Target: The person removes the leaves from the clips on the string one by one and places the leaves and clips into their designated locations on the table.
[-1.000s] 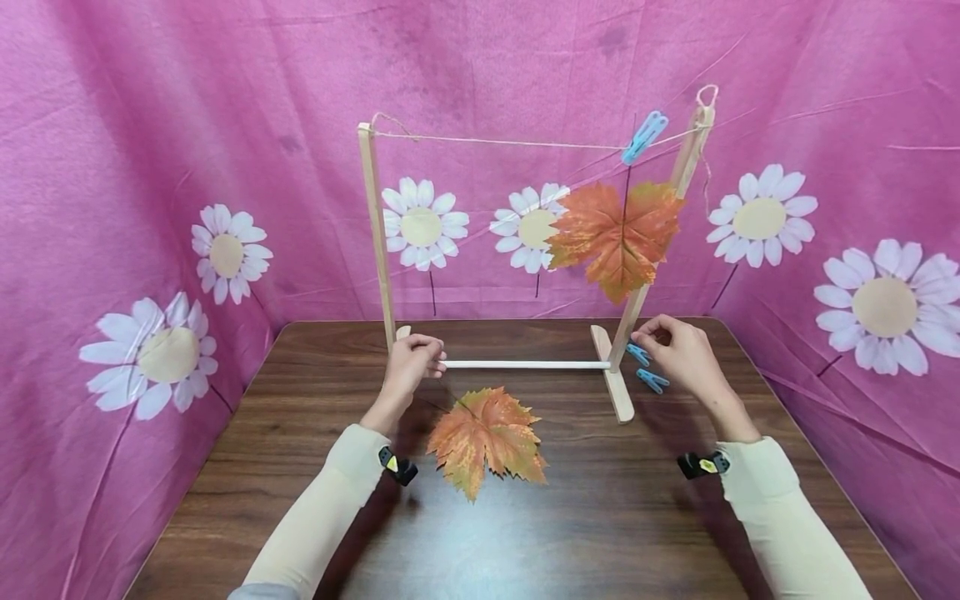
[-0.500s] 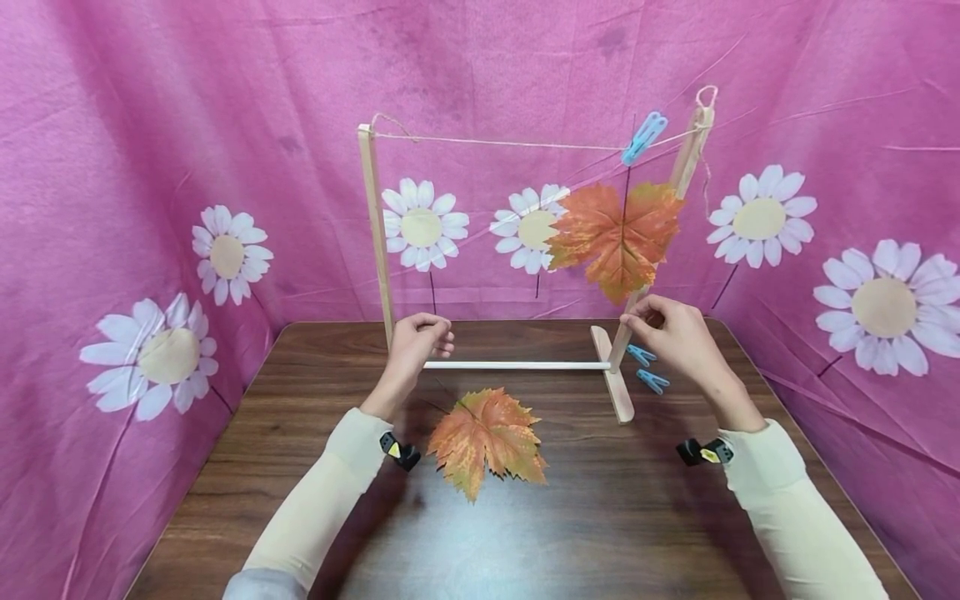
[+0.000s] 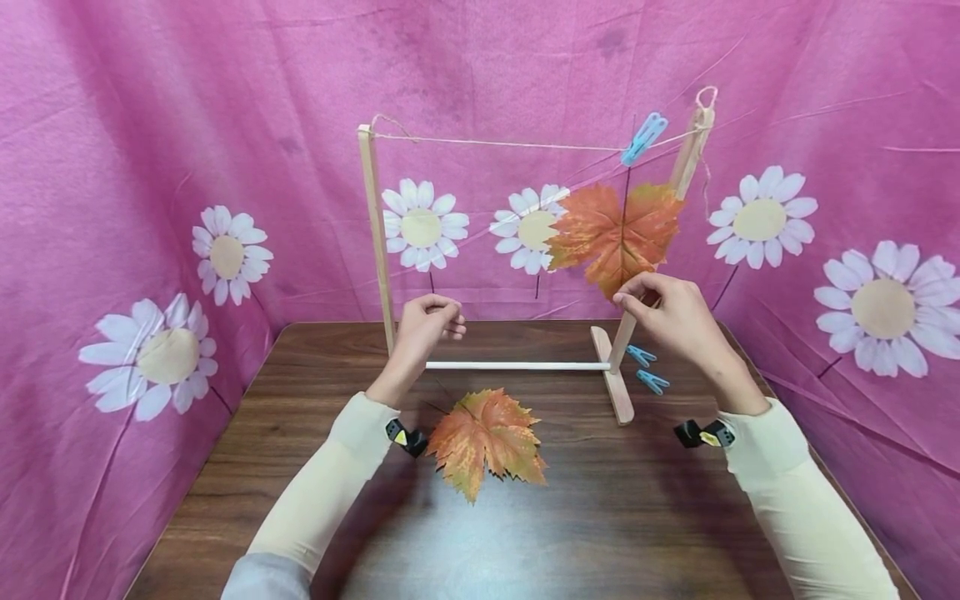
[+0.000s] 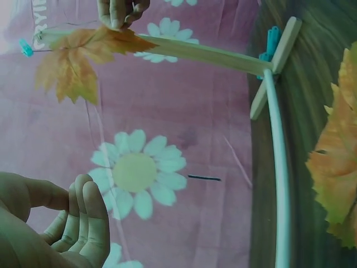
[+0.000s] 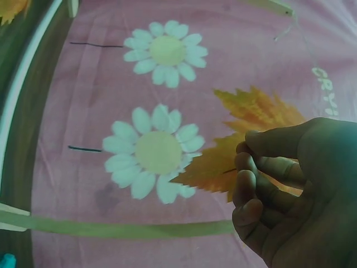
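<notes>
An orange artificial maple leaf [image 3: 615, 229] hangs by its stem from a blue clothespin [image 3: 645, 139] on the string [image 3: 495, 143]. My right hand [image 3: 671, 321] is at the leaf's lower tip, fingers bent and thumb near the index finger. Nothing shows in its grasp, and whether the fingertips touch the leaf is unclear. My left hand [image 3: 420, 333] hovers above the white rod [image 3: 517, 366], near the left post, with fingers loosely bent and nothing held. A second maple leaf [image 3: 487, 442] lies on the table below it, its stem pointing left.
Wooden posts [image 3: 377, 233] carry the string, and the right post stands on a wooden foot [image 3: 613, 383]. Two blue clothespins [image 3: 652, 382] lie on the table [image 3: 570, 525] right of this foot. Pink cloth [image 3: 480, 67] with daisies surrounds the table.
Both hands have risen from near the table. The right hand has left the clothespins and moved up and left to the hanging leaf; the left has shifted up and slightly right.
</notes>
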`<control>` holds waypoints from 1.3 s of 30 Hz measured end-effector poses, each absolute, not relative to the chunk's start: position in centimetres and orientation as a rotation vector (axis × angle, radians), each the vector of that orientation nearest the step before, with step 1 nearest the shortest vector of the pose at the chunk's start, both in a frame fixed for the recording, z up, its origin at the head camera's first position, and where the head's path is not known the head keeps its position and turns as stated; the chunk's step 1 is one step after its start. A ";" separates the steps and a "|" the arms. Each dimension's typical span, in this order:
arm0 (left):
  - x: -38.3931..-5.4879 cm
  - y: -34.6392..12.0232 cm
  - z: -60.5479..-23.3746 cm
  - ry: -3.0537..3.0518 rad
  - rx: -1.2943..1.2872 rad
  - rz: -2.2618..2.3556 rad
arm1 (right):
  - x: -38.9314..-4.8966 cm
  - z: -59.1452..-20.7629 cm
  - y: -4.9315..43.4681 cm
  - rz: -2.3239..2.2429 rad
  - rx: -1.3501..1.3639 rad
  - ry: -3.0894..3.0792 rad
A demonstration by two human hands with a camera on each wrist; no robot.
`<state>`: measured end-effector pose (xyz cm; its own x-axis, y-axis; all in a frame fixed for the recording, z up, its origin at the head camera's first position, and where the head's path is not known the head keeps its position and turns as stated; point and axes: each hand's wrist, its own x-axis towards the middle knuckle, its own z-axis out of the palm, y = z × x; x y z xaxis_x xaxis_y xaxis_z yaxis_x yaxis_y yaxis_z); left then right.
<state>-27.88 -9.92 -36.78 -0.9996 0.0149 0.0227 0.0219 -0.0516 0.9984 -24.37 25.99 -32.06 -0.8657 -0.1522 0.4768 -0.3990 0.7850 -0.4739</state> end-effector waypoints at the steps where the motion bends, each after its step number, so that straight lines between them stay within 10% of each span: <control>1: -27.9 -9.8 -36.5 -2.155 -0.052 -2.271 | -24.4 -31.8 25.9 0.808 0.425 -2.553; 39: -28.6 -1.5 -24.7 -2.186 -0.503 -2.063 | -24.0 -21.2 24.0 0.879 0.481 -2.395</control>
<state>-28.55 -1.52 -24.68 -0.9412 0.1726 0.2905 0.3000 0.0310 0.9534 -24.00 24.01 -21.21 -0.7911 -0.1416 0.5950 -0.4928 0.7238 -0.4830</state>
